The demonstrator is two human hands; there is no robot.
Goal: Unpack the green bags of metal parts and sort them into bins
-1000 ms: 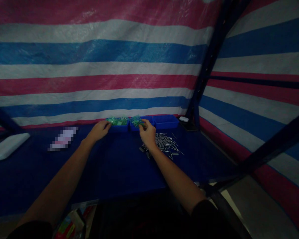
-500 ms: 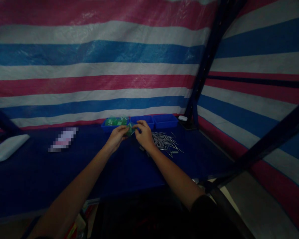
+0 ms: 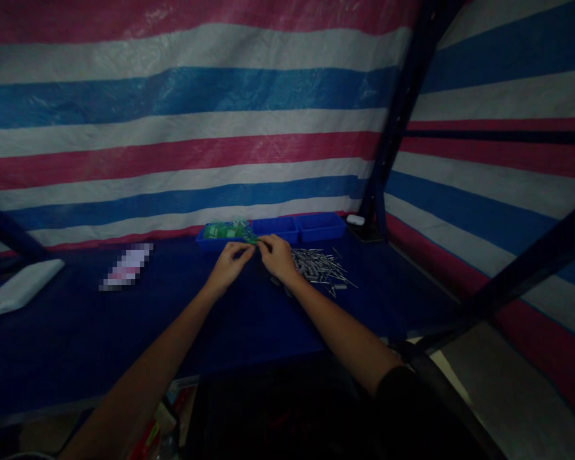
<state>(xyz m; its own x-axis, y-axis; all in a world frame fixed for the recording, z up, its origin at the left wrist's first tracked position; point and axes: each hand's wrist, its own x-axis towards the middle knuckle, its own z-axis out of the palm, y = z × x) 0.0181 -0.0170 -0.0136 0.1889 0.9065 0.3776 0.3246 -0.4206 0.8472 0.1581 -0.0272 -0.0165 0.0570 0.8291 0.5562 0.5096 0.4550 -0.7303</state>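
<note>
A small green plastic bag (image 3: pixel 252 239) is stretched between my two hands over the table, in front of the blue bins. My left hand (image 3: pixel 227 265) pinches its near left edge between thumb and fingertips. On the other side my right hand (image 3: pixel 276 259) is closed on the bag, its fingers bent down and partly hiding it. A pile of thin metal rods and short grey cylinders (image 3: pixel 319 265) lies right beside my right hand. Behind my hands, a blue bin (image 3: pixel 200 237) holds several green packets (image 3: pixel 223 230).
Two more blue bins (image 3: pixel 319 227) stand in the same row at the back. A white case (image 3: pixel 355 220) rests on a dark flat object (image 3: pixel 368 235) near the post. At left lie a blurred-out card (image 3: pixel 127 265) and a white object (image 3: pixel 23 287) on the blue table (image 3: pixel 249 332).
The green bag has gone from bunched in my left hand to drawn out thin between both hands. My fingertips are closer together. The view has shifted slightly.
</note>
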